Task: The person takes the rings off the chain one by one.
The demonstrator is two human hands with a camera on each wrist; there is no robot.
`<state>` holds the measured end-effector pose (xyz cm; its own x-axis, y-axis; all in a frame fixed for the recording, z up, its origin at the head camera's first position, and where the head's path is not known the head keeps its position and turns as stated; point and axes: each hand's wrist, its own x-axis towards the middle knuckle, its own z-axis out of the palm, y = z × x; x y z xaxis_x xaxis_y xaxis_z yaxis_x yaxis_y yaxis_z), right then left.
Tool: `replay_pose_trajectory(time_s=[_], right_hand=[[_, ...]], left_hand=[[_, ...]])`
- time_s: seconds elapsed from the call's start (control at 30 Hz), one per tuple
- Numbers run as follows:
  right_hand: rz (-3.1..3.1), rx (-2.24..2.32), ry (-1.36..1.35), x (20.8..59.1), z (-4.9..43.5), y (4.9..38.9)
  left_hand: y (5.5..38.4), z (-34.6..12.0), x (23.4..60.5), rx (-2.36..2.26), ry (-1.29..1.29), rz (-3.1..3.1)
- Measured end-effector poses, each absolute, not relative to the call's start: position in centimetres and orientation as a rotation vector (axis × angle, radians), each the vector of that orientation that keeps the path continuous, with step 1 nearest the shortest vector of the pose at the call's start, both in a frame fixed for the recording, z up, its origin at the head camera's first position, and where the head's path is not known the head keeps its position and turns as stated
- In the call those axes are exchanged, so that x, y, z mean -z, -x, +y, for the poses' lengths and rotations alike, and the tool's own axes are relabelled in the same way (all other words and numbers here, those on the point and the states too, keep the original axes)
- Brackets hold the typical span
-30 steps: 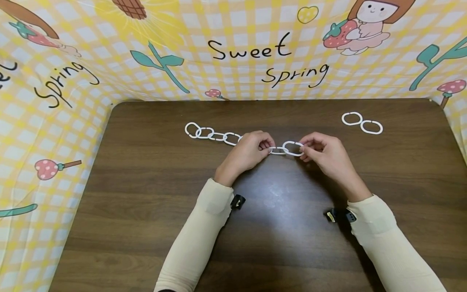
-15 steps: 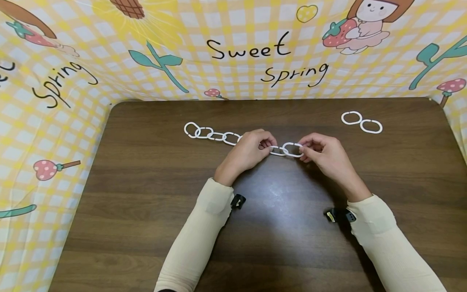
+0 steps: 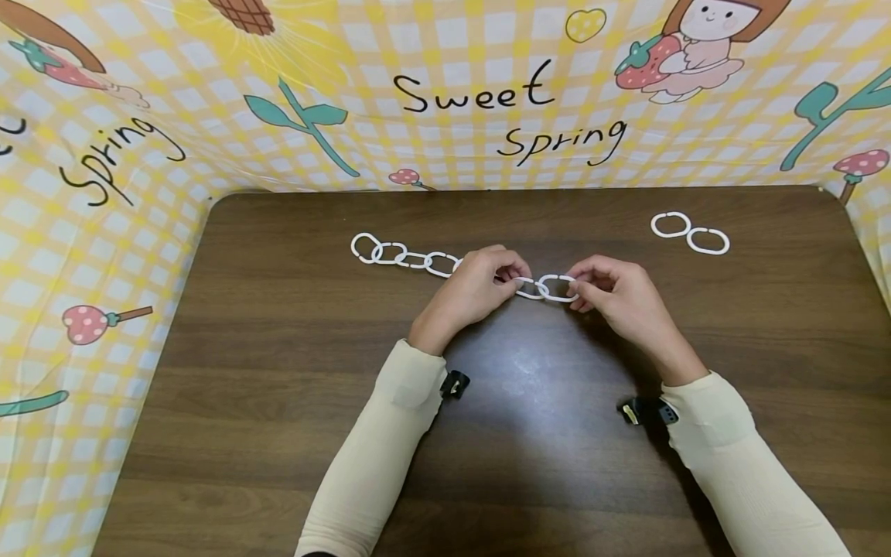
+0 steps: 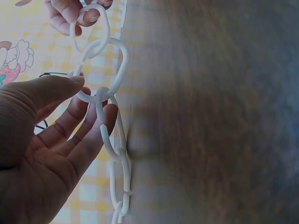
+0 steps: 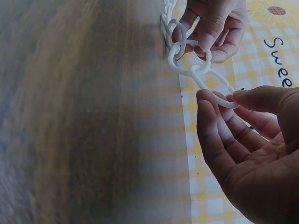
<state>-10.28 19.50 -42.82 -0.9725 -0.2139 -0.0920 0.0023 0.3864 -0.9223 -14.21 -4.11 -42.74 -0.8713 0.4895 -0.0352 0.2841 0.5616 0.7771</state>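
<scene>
My left hand [image 3: 476,286] and right hand [image 3: 623,298] each pinch the white chain [image 3: 428,262] toward the worktop's [image 3: 278,348] far edge: six links plain, my left covering part. Two loose links [image 3: 689,231] lie toward the far right corner.

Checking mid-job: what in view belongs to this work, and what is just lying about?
Belongs to the job:
left hand, pinching the white chain;
right hand, pinching its end link;
two white links off the chain, probably: same kind, unheld.

Just surroundings:
wooden table;
patterned cloth behind it.
</scene>
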Motion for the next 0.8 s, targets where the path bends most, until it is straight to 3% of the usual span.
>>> replay_pose_trajectory(time_s=[0.8], right_hand=[[2.480,1.568,0.184,42.98,19.51,10.34]], left_hand=[[14.15,-4.04,42.61,-1.218,-0.626,2.522]])
